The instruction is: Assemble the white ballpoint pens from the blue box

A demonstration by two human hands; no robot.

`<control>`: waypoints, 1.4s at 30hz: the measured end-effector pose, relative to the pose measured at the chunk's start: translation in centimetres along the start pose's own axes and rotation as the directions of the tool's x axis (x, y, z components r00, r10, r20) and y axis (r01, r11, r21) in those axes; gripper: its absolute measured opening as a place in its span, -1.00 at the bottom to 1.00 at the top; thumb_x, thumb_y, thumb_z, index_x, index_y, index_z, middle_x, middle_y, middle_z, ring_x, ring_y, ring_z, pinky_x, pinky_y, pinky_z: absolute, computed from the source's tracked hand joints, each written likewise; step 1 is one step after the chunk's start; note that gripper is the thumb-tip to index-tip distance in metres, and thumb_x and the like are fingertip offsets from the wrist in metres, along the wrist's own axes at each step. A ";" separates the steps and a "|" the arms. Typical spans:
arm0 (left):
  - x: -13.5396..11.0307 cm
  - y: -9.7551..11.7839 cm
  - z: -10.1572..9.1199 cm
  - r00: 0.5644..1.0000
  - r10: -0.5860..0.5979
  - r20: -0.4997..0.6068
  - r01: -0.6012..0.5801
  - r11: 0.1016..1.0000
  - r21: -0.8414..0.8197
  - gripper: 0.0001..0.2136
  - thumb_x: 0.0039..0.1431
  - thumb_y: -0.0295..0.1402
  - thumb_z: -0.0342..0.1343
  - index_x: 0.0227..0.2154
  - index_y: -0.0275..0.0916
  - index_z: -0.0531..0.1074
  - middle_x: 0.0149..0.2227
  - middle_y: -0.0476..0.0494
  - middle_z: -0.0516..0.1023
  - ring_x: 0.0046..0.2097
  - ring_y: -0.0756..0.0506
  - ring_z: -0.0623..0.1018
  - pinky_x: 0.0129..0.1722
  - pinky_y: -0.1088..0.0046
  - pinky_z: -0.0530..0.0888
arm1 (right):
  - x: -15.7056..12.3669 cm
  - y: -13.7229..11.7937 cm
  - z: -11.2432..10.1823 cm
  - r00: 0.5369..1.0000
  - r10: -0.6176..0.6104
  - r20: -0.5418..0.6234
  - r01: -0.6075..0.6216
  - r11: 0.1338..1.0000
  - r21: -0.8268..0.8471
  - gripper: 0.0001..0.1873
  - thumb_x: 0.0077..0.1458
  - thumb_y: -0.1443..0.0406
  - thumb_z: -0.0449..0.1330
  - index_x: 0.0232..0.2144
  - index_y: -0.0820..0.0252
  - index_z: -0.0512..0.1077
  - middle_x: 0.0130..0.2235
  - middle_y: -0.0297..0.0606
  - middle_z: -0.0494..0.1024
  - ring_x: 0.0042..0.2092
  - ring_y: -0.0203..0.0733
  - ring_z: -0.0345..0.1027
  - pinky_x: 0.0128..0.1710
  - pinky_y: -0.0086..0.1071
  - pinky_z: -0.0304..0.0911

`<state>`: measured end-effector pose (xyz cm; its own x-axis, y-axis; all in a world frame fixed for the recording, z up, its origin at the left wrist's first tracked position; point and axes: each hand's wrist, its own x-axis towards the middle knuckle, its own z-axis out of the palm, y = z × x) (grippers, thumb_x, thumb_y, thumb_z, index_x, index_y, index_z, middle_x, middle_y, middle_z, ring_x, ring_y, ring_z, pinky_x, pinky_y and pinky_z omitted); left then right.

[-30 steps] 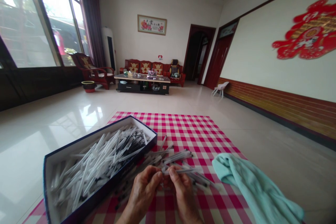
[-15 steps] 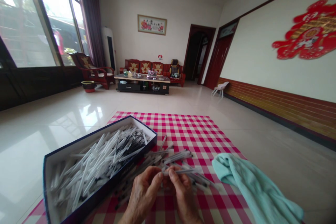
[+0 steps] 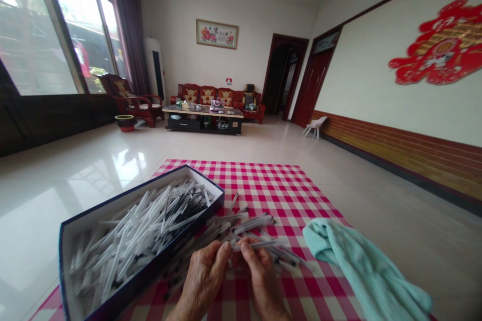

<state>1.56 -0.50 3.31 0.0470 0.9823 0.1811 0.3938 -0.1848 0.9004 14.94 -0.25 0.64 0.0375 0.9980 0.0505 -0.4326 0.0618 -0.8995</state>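
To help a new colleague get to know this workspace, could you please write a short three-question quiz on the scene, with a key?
1. True or false: the teal towel lies to the right of the open box.
2. Which are the left hand and right hand nearest to?
A. the loose pens
B. the red sofa
C. the framed picture
3. What pattern does the cloth under the box show?

Key: 1 true; 2 A; 3 pink and white checks.
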 end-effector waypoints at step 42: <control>0.5 -0.6 -0.1 0.995 -0.068 0.070 0.074 0.992 -0.098 -0.61 0.15 -0.07 -0.04 -0.59 -0.27 0.40 -0.63 0.00 0.40 -0.57 0.02 0.33 -0.56 0.57 0.22 | 0.1 -0.1 0.1 0.999 -0.002 0.042 0.002 1.000 0.006 -0.82 0.07 0.16 0.21 -0.42 0.16 0.45 -0.50 -0.34 0.48 -0.45 -0.24 0.34 -0.42 -0.37 0.26</control>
<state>1.21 0.05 2.92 0.0847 0.9922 0.0914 0.3045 -0.1131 0.9458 14.91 -0.12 0.72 0.0001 0.9975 0.0706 -0.4380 0.0635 -0.8967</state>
